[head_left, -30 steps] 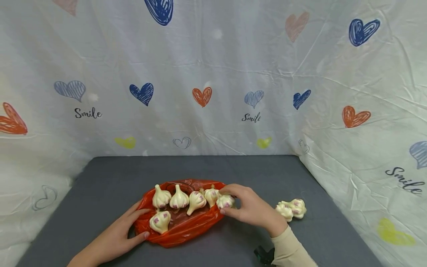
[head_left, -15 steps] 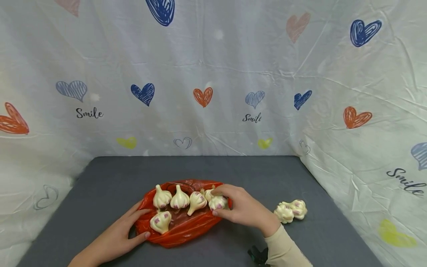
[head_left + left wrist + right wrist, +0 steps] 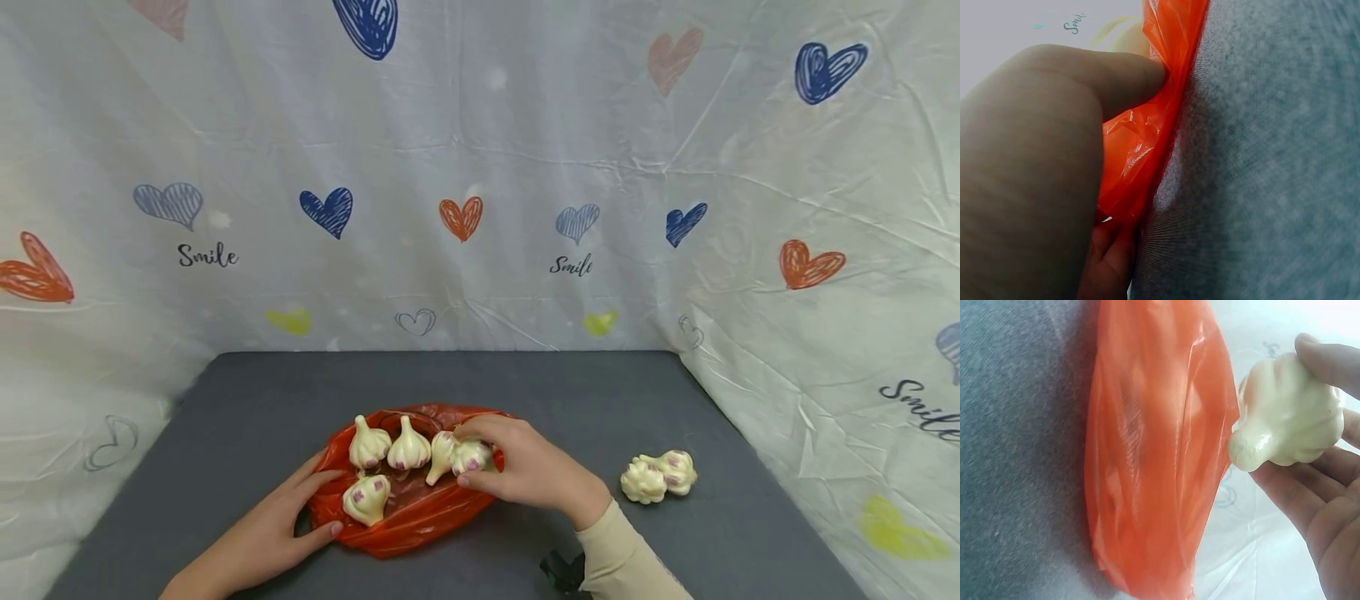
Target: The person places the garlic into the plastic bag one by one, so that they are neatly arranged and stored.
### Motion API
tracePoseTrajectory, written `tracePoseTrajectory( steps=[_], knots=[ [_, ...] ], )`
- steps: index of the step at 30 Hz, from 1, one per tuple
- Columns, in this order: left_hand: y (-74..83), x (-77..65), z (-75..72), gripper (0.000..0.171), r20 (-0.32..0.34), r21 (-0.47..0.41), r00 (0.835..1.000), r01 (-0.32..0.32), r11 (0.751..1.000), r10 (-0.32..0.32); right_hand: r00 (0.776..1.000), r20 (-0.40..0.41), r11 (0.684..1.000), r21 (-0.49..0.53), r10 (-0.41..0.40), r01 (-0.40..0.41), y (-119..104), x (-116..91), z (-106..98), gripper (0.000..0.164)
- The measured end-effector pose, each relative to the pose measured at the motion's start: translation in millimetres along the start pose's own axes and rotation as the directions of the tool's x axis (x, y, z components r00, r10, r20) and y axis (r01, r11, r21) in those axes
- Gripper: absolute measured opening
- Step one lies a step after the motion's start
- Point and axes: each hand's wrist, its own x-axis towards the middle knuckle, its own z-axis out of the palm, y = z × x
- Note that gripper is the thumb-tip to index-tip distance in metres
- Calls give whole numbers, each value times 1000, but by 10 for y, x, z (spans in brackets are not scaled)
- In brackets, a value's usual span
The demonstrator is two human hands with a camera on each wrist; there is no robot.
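A red plastic bag (image 3: pixel 420 527) lies with its mouth spread on the grey table, several garlic bulbs (image 3: pixel 408 447) in its opening. My left hand (image 3: pixel 288 521) holds the bag's left end, thumb in front and fingers further back. In the left wrist view the thumb (image 3: pixel 1125 78) presses on the red film. My right hand (image 3: pixel 525 467) pinches a garlic bulb (image 3: pixel 471 457) over the bag's right side, beside another bulb (image 3: pixel 442 455). The right wrist view shows this bulb (image 3: pixel 1291 412) between thumb and fingers, above the bag's edge, its stem pointing down-left.
Two more garlic bulbs (image 3: pixel 643 481) touch each other on the table (image 3: pixel 570 383), right of the bag. A white curtain (image 3: pixel 495 150) printed with hearts stands behind the table and along its sides. Something black (image 3: pixel 562 571) sits beneath my right forearm.
My right hand has moved left over the bag, carrying the garlic bulb inward. It now covers a bulb seen earlier at the right. The left hand keeps its place on the bag.
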Motion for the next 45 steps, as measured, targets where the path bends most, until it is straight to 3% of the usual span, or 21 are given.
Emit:
tracePoseTrajectory(
  steps=[8,27,45],
  knots=[
    [-12,-2,2,78,-20,12,1000,-15,1000,15,999,2,999,-8,-39,39,-40,111,54,49],
    [-13,5,7,79,-17,12,1000,-10,1000,11,997,70,1000,2,-19,19,-183,347,218,50],
    [-8,-2,5,76,-27,1,999,-17,1000,17,990,81,994,16,-112,111,-262,549,453,50]
  ],
)
